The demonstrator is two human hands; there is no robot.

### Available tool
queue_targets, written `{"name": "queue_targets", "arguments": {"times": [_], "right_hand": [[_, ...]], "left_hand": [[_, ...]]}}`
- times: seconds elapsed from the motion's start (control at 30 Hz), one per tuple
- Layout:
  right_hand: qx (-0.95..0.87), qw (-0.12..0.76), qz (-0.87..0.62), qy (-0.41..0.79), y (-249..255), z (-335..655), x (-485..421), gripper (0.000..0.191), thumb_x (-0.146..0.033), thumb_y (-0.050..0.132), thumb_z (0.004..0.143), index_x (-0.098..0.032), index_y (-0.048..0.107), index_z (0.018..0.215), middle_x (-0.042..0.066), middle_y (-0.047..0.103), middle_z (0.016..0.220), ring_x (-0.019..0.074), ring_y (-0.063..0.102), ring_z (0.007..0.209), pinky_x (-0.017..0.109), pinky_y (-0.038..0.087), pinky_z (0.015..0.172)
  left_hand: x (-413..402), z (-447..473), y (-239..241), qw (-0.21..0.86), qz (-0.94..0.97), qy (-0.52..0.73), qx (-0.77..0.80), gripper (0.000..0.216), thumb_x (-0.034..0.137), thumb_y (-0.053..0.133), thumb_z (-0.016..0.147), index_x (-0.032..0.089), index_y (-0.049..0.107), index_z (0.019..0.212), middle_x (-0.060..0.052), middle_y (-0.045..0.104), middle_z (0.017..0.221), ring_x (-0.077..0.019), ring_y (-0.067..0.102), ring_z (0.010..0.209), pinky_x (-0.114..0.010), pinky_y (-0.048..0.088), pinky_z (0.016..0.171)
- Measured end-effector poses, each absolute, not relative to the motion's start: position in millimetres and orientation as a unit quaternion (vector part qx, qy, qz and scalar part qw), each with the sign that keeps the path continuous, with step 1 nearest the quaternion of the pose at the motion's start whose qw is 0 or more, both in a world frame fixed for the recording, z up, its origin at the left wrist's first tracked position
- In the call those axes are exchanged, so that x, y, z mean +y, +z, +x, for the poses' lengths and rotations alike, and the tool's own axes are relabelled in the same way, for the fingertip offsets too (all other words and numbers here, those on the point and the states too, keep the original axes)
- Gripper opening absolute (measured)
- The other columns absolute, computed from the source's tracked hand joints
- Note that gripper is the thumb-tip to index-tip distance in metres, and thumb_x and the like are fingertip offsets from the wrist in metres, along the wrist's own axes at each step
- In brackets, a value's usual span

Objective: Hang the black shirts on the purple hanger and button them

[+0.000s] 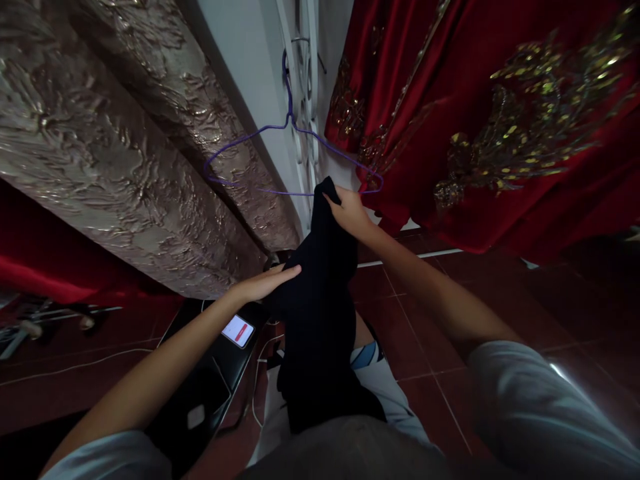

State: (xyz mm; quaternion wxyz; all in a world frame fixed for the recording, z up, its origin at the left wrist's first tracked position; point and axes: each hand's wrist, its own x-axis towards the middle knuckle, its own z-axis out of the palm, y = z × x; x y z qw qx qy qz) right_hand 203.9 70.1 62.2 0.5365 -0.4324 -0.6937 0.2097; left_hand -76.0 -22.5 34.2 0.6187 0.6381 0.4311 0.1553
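Note:
A dark garment, nearly black, hangs down in front of me to my lap. My right hand pinches its upper end, thumb over the cloth, close to the bottom bar of a purple hanger. Lower on the garment's left side is my left hand, its thumb lying across the cloth and its fingers largely hidden behind. The hanger is hooked on a white metal rack. Whether the top of the cloth passes over the hanger's bar is hard to see. What kind of garment it is cannot be made out.
Shiny beige textured fabric hangs at the left, and red fabric with gold sequins at the right. A lit phone lies on a black surface at lower left, near a white cable. Red tiles cover the floor.

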Motion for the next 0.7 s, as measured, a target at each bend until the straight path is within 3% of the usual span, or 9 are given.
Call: {"name": "queue_targets", "arguments": {"times": [0.1, 0.23, 0.33, 0.43, 0.5, 0.6, 0.7], "right_hand": [[-0.671, 0.567, -0.444, 0.174, 64, 222, 64, 0.022, -0.04, 0.06, 0.094, -0.02, 0.068, 0.09, 0.003, 0.066, 0.079, 0.0192, 0.061, 0.076, 0.033, 0.049, 0.073], [-0.653, 0.572, -0.466, 0.169, 81, 235, 48, 0.032, -0.04, 0.066, 0.089, -0.02, 0.057, 0.066, 0.0, 0.053, 0.064, 0.0148, 0.051, 0.063, 0.03, 0.043, 0.062], [-0.638, 0.567, -0.49, 0.176, 95, 244, 38, 0.039, -0.039, 0.067, 0.088, -0.019, 0.048, 0.059, -0.002, 0.042, 0.059, 0.0114, 0.041, 0.057, 0.028, 0.034, 0.055], [-0.626, 0.577, -0.493, 0.176, 104, 256, 33, 0.042, -0.039, 0.068, 0.087, -0.019, 0.044, 0.058, -0.002, 0.039, 0.059, 0.0106, 0.038, 0.058, 0.027, 0.031, 0.055], [-0.634, 0.566, -0.489, 0.195, 106, 261, 30, 0.043, -0.041, 0.069, 0.086, -0.019, 0.045, 0.058, -0.001, 0.04, 0.06, 0.0106, 0.038, 0.059, 0.027, 0.031, 0.055], [-0.65, 0.542, -0.485, 0.218, 104, 257, 24, 0.042, -0.047, 0.07, 0.087, -0.019, 0.051, 0.062, -0.001, 0.044, 0.061, 0.0114, 0.042, 0.06, 0.027, 0.033, 0.055], [-0.66, 0.539, -0.473, 0.225, 101, 247, 17, 0.037, -0.05, 0.067, 0.088, -0.019, 0.06, 0.07, 0.0, 0.052, 0.067, 0.0135, 0.048, 0.064, 0.028, 0.04, 0.06]], "left_hand": [[-22, -78, 36, 0.528, 0.739, 0.152, 0.389, 0.048, 0.065, 0.054, 0.096, 0.026, 0.075, 0.115, -0.011, 0.076, 0.114, -0.0314, 0.067, 0.119, -0.038, 0.052, 0.099], [-17, -85, 42, 0.388, 0.832, 0.064, 0.391, 0.041, 0.063, 0.06, 0.094, 0.025, 0.077, 0.096, -0.009, 0.077, 0.094, -0.0312, 0.072, 0.096, -0.042, 0.046, 0.103], [-10, -94, 44, 0.289, 0.866, 0.056, 0.404, 0.043, 0.06, 0.058, 0.095, 0.024, 0.075, 0.081, -0.009, 0.075, 0.092, -0.0311, 0.068, 0.098, -0.047, 0.038, 0.107], [-4, -100, 44, 0.268, 0.882, 0.073, 0.38, 0.046, 0.055, 0.054, 0.099, 0.021, 0.069, 0.071, -0.009, 0.071, 0.088, -0.0291, 0.065, 0.1, -0.045, 0.041, 0.103], [-1, -94, 46, 0.291, 0.883, 0.111, 0.352, 0.039, 0.048, 0.05, 0.102, 0.021, 0.069, 0.081, -0.008, 0.069, 0.091, -0.0263, 0.065, 0.098, -0.041, 0.045, 0.099], [6, -63, 55, 0.319, 0.857, 0.231, 0.332, 0.027, 0.039, 0.051, 0.102, 0.02, 0.066, 0.114, -0.011, 0.068, 0.118, -0.026, 0.064, 0.113, -0.041, 0.045, 0.105], [14, -12, 66, 0.374, 0.809, 0.349, 0.288, 0.04, 0.036, 0.058, 0.098, 0.019, 0.056, 0.134, -0.014, 0.061, 0.139, -0.0273, 0.058, 0.13, -0.043, 0.04, 0.116]]}}
